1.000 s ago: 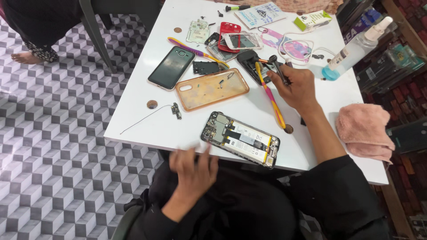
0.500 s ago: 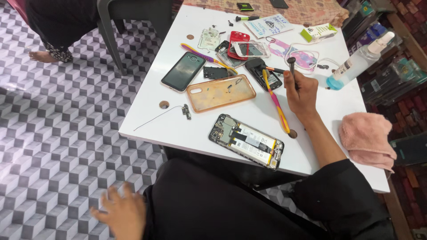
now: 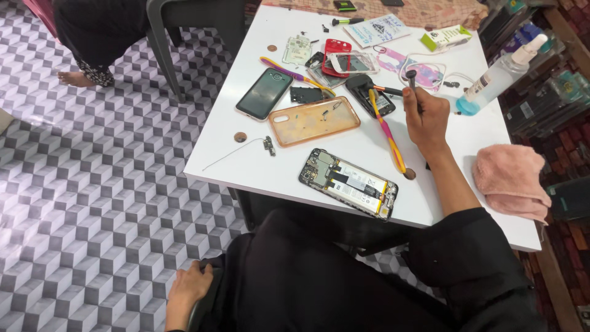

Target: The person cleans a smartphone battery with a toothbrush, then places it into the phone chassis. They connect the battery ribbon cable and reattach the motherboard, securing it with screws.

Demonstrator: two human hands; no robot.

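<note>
My right hand (image 3: 426, 117) rests on the white table (image 3: 258, 166), closed around a thin dark screwdriver (image 3: 411, 79) whose round cap sticks up above my fingers. An opened phone (image 3: 348, 182) with its battery and boards showing lies near the front edge, left of my forearm. A clear orange phone case (image 3: 314, 120) lies beyond it. My left hand (image 3: 187, 289) is down beside my lap, gripping the edge of the chair seat (image 3: 206, 294).
A dark phone (image 3: 265, 93), a red phone part (image 3: 337, 55), a coloured strap (image 3: 388, 132), loose small parts and a cable litter the table. A spray bottle (image 3: 495, 77) and pink cloth (image 3: 511, 181) sit at the right. Another person's foot (image 3: 75, 78) and a chair (image 3: 196, 24) are at the far side.
My left hand dropped from the table's front edge to the side of my seat. My right hand lifted the screwdriver upright. The view shifted slightly.
</note>
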